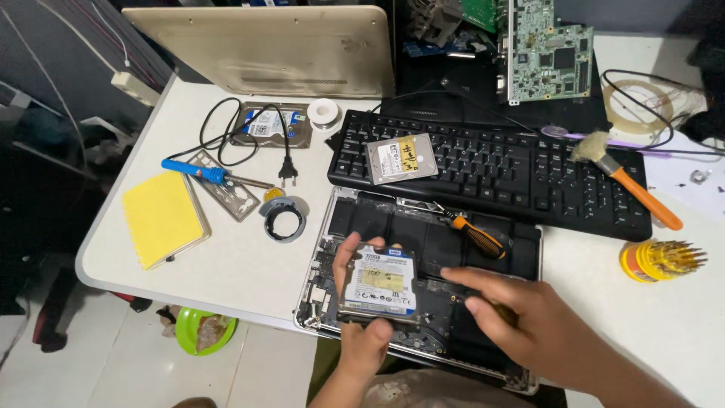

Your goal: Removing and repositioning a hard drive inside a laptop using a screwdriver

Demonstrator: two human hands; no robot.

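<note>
- Head view: the left hand (pixel 366 332) grips a hard drive (pixel 380 283) by its edges, label up, over the opened laptop (pixel 521 249) at the table's (pixel 242 264) near edge.
- The right hand (pixel 529 321) lies beside the drive, fingers curled; what it holds is hidden.
- Its wrist is cut off by the frame.
- White table, cluttered: black keyboard (pixel 513 170) behind the laptop, second drive (pixel 402 158) on it.
- Tiled floor at left, with a green bowl (pixel 202 332).

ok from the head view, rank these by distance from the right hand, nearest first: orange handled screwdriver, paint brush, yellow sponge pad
1. orange handled screwdriver, just above the right hand on the opened laptop
2. paint brush, farther up right, by the keyboard
3. yellow sponge pad, far left
</note>
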